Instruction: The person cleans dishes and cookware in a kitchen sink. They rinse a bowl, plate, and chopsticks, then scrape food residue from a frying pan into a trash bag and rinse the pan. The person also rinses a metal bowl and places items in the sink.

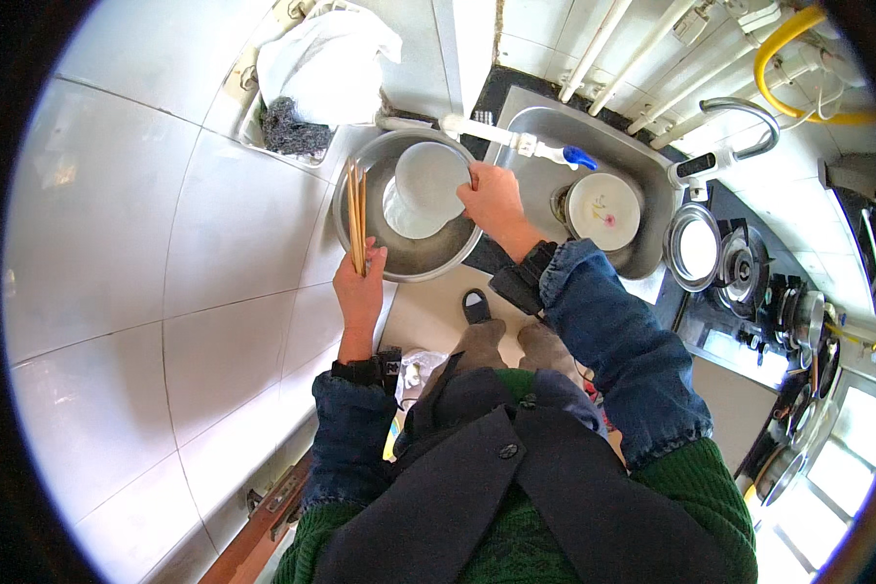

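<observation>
My left hand (359, 292) grips several wooden chopsticks (356, 212), held upright at the left rim of a round metal basin (416, 261). At the basin's right side, my right hand (495, 201) pinches the edge of a pale round dish (432, 179), which is tilted above the basin. Whether it is a bowl or a plate I cannot tell. Below it, partly covered, another white piece (407, 223) shows inside the basin. In the steel sink (540, 120) to the right sits a white dish with a flower print (604, 212), on top of other dishware that is mostly hidden.
A white pipe with a blue-handled tap (578, 157) reaches over the sink. The curved faucet (763, 139) stands at its right. A shiny metal bowl (692, 247) is beside the gas burner (743, 266). A wall basket (252, 131) holds a dark scouring pad (292, 128) and white plastic bag (328, 62).
</observation>
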Demonstrator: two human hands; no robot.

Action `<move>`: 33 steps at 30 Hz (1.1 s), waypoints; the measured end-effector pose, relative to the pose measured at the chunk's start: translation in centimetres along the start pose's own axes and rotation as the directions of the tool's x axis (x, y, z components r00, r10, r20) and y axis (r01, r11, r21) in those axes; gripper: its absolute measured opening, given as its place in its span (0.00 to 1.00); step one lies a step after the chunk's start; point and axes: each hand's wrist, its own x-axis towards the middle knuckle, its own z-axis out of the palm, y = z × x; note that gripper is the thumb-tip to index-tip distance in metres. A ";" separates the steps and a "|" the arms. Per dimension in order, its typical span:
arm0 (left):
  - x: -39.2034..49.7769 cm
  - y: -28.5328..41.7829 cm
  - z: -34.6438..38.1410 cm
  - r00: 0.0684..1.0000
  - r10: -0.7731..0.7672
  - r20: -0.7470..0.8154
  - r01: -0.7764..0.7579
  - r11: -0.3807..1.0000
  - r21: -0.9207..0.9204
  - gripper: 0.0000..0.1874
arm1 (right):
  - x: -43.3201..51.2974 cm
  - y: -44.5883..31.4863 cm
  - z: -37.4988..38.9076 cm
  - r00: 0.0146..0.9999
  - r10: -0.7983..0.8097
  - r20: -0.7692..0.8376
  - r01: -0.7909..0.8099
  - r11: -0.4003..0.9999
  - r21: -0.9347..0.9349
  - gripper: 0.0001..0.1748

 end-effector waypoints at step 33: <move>-1.4 2.7 -1.3 0.984 -0.167 0.056 0.172 0.981 -0.089 0.30 | 4.6 0.4 6.1 0.959 0.104 0.264 0.042 0.867 -0.497 0.12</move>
